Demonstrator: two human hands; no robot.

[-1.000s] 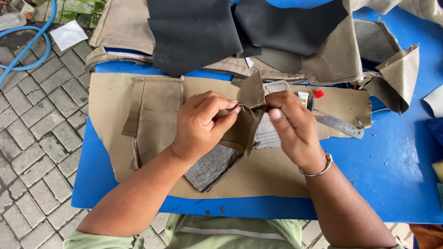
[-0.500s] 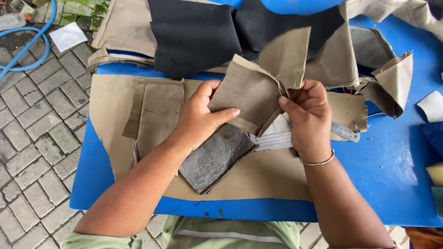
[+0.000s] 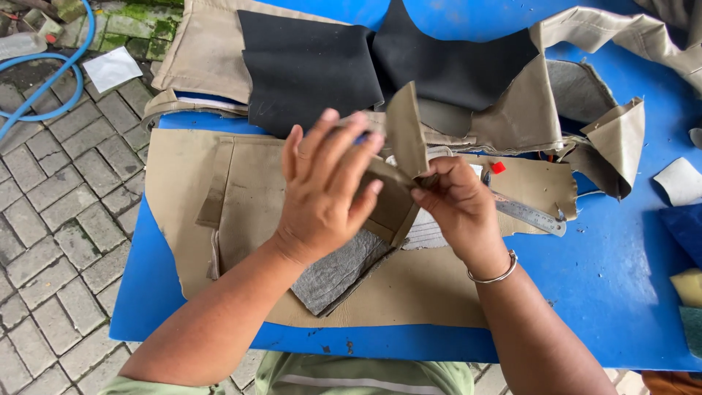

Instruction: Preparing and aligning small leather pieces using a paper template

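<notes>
At frame centre, we are pinching a folded tan leather panel [image 3: 404, 132] with our right hand [image 3: 457, 208], left hand [image 3: 325, 190] spread flat against it; the fold is risking springing open under uneven pressure.

Left hand [image 3: 322, 190] hides most of tan leather piece [image 3: 404, 139]; fingertips motion-blurred.
</notes>
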